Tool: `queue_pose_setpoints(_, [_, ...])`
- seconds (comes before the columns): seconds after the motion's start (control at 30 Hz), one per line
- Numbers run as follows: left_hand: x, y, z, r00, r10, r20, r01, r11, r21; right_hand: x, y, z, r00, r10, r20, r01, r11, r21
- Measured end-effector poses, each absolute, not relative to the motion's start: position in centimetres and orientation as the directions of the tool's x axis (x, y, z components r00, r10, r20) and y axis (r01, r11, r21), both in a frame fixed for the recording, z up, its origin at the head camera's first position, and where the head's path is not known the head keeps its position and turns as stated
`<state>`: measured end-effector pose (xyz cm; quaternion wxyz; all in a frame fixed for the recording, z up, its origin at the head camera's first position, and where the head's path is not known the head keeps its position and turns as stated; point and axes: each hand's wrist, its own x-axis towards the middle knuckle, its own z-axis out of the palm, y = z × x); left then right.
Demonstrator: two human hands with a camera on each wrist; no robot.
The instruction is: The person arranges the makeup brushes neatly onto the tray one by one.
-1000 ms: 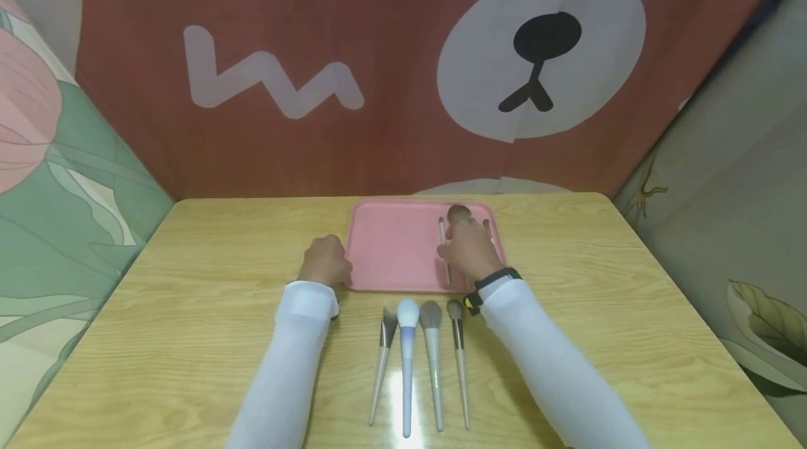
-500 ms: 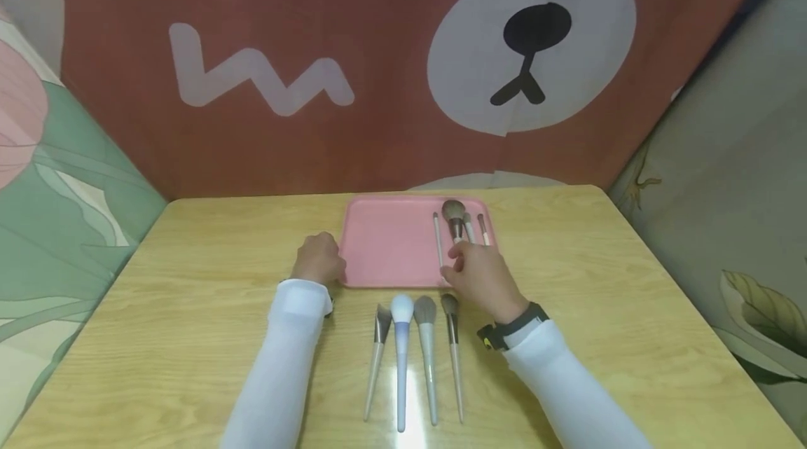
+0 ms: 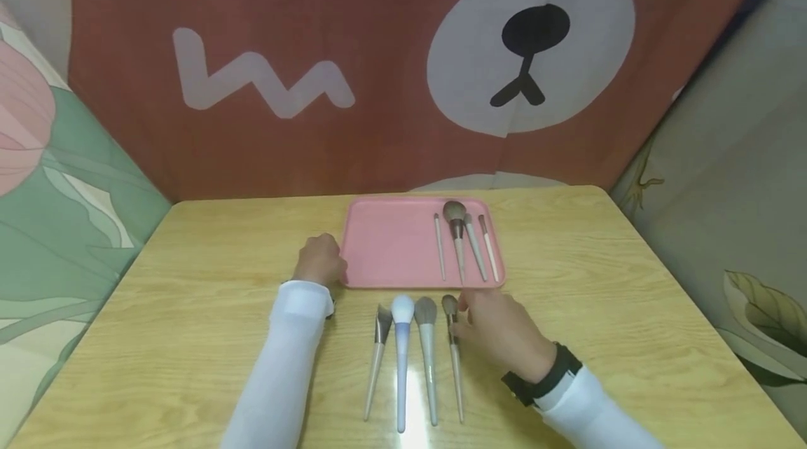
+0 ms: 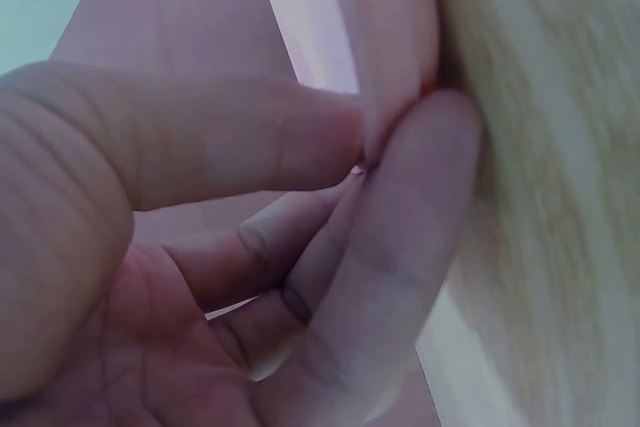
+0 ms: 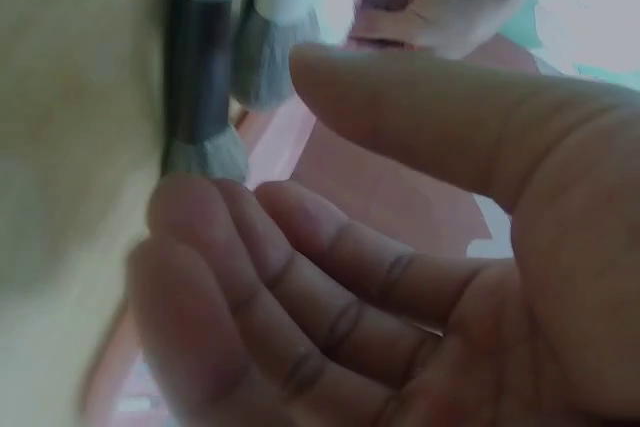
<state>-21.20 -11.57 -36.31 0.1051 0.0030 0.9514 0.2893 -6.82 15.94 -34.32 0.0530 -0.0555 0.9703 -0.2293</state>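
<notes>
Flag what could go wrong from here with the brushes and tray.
1. Thumb and fingers of the right hand stand apart beside the dark-ferruled, grey-bristled makeup brush; a clumsy pinch might knock it into the pale-ferruled, grey-bristled brush alongside.
2. The left hand pinches the edge of the pink rectangular tray; a tug could roll the four loose makeup brushes inside.

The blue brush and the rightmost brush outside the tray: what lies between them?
One gray-headed, pale-handled brush lies between them on the table; the head view shows it.
</notes>
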Motion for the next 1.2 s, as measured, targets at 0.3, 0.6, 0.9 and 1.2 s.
queue_pose_setpoints(0.3, [-21.0,-11.5,-36.4,-0.980,0.064,-0.186,-0.045,0.848,0.529,-6.3,16.1,-35.3,-0.969,-0.228,-0.095,-0.165,0.883,-0.439])
queue_pose_setpoints(0.6, [-21.2,-11.6,-36.5,-0.982,0.074,-0.175,-0.028,0.854,0.519,-6.9,17.1,-35.3,-0.966,-0.200,-0.163,-0.117,0.901,-0.418])
queue_pose_setpoints(0.9, [-21.1,-11.7,-36.5,-0.982,0.078,-0.172,-0.022,0.856,0.516,-7.7,18.7,-35.0,-0.962,-0.199,-0.187,-0.116,0.917,-0.381])
queue_pose_setpoints(1.2, [-21.3,-11.6,-36.6,-0.982,0.074,-0.175,-0.027,0.857,0.515,-8.3,19.7,-35.1,-0.947,-0.237,-0.215,-0.130,0.900,-0.415])
